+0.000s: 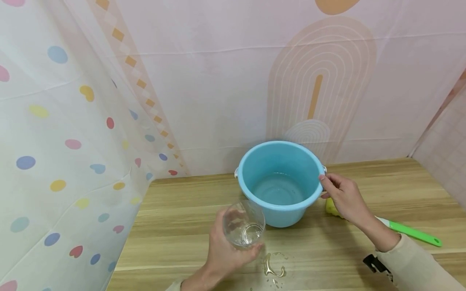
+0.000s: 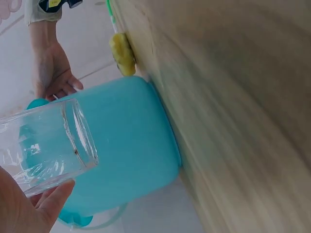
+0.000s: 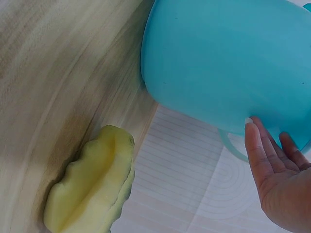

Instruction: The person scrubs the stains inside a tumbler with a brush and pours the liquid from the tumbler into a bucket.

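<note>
My left hand (image 1: 227, 246) grips a clear, see-through cup (image 1: 244, 224), tilted and held just in front of the light blue bucket (image 1: 284, 216). No liquid shows in the cup. The bucket stands upright on the wooden table, with shallow water (image 1: 278, 190) at its bottom. At the bucket's right rim, my right hand (image 1: 346, 198) pinches the edge, thumb on top and fingers along the outer wall. Those fingers (image 3: 262, 155) look fairly straight in the right wrist view. Beyond this hand lies a sponge brush with a yellow head (image 3: 92, 184) and a green handle (image 1: 415, 233).
A small spill of liquid (image 1: 273, 266) lies on the wooden table (image 1: 174, 226) near its front. Behind the bucket hangs a pale patterned cloth (image 1: 218, 101). Another cloth with coloured dots (image 1: 73, 169) closes off the left side. The bucket's handle (image 2: 109, 221) hangs down at its back.
</note>
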`<state>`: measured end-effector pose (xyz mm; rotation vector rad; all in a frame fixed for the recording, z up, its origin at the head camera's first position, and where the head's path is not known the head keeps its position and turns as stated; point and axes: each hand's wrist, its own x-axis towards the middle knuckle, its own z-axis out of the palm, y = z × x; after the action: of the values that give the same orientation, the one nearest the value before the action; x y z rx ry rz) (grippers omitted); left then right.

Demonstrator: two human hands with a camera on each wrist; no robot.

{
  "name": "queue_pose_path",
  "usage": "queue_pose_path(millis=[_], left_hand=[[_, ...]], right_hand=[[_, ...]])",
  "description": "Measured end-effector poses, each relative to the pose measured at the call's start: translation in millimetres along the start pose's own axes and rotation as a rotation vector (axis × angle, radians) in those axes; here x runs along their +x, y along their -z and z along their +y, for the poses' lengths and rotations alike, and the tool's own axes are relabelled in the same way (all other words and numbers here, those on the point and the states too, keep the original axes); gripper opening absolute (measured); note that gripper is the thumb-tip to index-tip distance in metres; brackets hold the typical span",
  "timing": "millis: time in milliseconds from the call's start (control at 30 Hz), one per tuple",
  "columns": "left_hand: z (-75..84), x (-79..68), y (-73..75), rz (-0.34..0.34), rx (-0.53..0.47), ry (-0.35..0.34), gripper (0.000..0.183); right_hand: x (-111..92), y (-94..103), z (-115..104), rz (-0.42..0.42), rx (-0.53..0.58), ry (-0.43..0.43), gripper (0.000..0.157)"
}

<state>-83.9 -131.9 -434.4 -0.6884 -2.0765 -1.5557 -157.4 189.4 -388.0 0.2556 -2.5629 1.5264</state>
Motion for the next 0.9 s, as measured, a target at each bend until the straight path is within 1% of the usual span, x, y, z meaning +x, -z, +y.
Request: queue_pose_path(millis=[167,367,500,667,800,900], left_hand=[[-0.3,-3.8,-3.3,-0.008,-0.005,-0.035,0.084],[-0.3,-8.0,-9.9,-0.047,-0.064,-0.032,0.083],[-0.9,-10.5,-14.1,-0.063,-0.063,-0.016,0.082],[0.0,-14.2,-19.0,-0.083,-0.024,-0.014,0.082],[1.6,-17.3,-22.6,-0.118,-0.036,0.018,0.081],[4.0,-19.7,-25.3,-0.155,-0.077,0.091,0.079]], right_hand=[[0,-0.9,0,0.001,-0.002,0.004,0.041],[0,-1.0,0,-0.001,-0.003,0.004,0.042],[0,-1.2,0,-0.001,-0.004,0.003,0.042],[0,-1.4,0,0.0,-0.004,0.005,0.043],[0,-1.8,1,-0.001,-0.005,0.004,0.043],[0,-1.9,1,-0.003,-0.002,0.004,0.043]])
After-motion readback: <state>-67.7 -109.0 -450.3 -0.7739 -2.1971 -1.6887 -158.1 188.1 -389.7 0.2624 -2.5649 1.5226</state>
